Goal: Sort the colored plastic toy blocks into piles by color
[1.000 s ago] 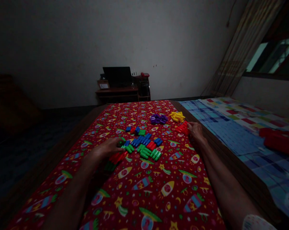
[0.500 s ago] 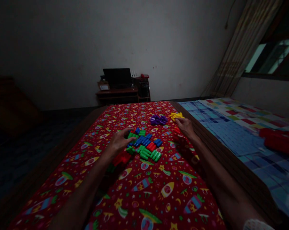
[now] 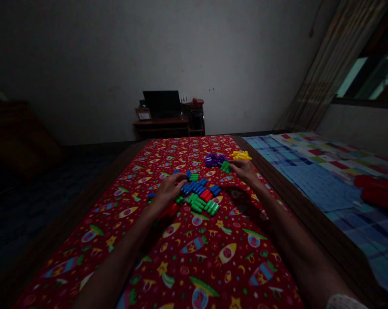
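Observation:
At the far right of the cloth, my right hand [image 3: 244, 171] has its thumb and fingers pinched on a green toy block [image 3: 225, 167], just in front of the purple blocks [image 3: 214, 160]. Beside the mixed pile, my left hand [image 3: 168, 189] is open, its thumb and curved fingers apart, and nothing shows between them. Several blue blocks [image 3: 194, 187] lie by its fingertips. A red block [image 3: 206, 196] and several green blocks [image 3: 196, 203] lie nearer to me. My left hand and forearm partly hide more red blocks [image 3: 174, 210].
Yellow blocks [image 3: 240, 155] are heaped beyond my right hand. A red patterned cloth [image 3: 210, 262] covers the surface. Blue plaid bedding [image 3: 322, 189] with a red item [image 3: 379, 192] lies to the right. A desk with a monitor [image 3: 162, 103] stands against the wall.
My right hand has drawn slightly back from the yellow heap, and a green block now shows at its fingertips. The green block formerly between my left fingers is no longer there.

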The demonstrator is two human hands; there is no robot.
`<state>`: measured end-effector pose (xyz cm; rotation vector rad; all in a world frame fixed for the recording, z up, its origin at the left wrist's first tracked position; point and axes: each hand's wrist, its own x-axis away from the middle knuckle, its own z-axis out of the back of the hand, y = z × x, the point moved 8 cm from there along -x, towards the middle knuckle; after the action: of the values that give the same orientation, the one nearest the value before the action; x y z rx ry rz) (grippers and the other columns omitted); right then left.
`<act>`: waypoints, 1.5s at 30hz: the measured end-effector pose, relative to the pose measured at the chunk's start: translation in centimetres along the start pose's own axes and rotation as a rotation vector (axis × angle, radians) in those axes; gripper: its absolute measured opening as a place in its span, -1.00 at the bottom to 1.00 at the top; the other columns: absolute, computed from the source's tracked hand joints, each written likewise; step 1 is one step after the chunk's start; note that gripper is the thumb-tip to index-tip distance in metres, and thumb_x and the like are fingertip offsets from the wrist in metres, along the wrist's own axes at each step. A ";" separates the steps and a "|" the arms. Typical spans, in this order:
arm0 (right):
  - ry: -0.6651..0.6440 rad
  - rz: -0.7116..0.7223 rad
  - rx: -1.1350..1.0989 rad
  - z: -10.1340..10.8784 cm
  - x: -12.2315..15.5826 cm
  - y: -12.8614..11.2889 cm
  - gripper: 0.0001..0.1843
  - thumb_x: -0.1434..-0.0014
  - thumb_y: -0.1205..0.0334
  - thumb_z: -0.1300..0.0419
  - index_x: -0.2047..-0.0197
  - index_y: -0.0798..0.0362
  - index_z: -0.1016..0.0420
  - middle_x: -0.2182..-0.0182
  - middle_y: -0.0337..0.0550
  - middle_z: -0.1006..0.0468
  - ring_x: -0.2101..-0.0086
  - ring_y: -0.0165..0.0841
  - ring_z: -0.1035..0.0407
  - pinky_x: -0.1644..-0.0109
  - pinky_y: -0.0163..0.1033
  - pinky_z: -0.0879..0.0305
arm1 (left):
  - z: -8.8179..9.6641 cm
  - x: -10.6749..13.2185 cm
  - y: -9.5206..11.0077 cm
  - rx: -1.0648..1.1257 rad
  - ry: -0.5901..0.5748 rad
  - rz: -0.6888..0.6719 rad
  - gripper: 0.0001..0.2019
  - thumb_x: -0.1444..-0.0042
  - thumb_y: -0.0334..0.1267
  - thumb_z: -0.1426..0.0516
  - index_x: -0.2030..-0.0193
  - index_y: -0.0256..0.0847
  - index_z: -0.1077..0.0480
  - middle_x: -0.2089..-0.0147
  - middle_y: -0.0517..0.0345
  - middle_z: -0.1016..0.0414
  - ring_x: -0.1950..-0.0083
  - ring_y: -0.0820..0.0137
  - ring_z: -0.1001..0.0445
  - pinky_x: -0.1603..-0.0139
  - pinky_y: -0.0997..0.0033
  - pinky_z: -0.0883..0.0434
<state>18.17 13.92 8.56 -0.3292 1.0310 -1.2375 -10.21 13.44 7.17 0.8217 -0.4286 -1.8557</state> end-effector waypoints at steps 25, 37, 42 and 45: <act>-0.097 -0.055 0.067 -4.5 0.5 1.8 -0.71 -0.18 0.22 -0.09 0.20 0.12 -0.62 0.27 -0.03 -0.64 0.24 -0.24 -0.49 0.16 -0.24 -0.33 | 1.2 -5.3 -7.7 -0.232 0.144 0.119 -0.74 -0.02 -0.24 -0.02 0.25 -0.26 -0.48 0.27 -0.01 -0.58 0.23 0.23 -0.53 0.19 0.33 -0.41; -0.209 0.123 0.110 -4.9 1.1 -2.0 -0.72 -0.22 0.20 -0.09 0.30 0.15 -0.60 0.51 -0.19 -0.55 0.48 -0.40 -0.36 0.38 -0.36 -0.13 | -5.3 -2.8 3.8 0.105 -0.172 -0.185 -0.62 -0.09 -0.08 -0.08 0.01 -0.19 -0.47 0.11 0.05 -0.61 0.12 0.27 -0.56 0.08 0.33 -0.46; 0.130 -0.075 0.529 2.9 0.2 4.3 -0.70 -0.22 0.19 -0.08 0.18 0.16 -0.59 0.27 0.06 -0.61 0.28 -0.25 -0.42 0.18 -0.25 -0.25 | -2.2 -1.9 0.1 -0.153 -0.232 -0.112 -0.63 -0.11 -0.06 -0.09 0.01 -0.15 -0.50 0.03 0.03 -0.59 0.04 0.19 -0.54 0.00 0.30 -0.43; 0.170 -0.153 0.654 4.7 0.7 7.4 -0.68 -0.20 0.21 -0.11 0.09 0.18 -0.57 0.11 0.14 -0.57 0.15 -0.20 -0.42 0.05 -0.20 -0.27 | -0.3 -0.5 -3.0 -0.257 -0.257 -0.066 -0.64 -0.07 -0.07 -0.13 0.03 -0.14 -0.51 0.03 0.00 -0.58 0.01 0.15 -0.53 -0.01 0.30 -0.41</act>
<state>26.44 14.49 5.51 0.2122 0.6955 -1.6853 -11.85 15.12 5.26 0.4305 -0.3152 -2.0351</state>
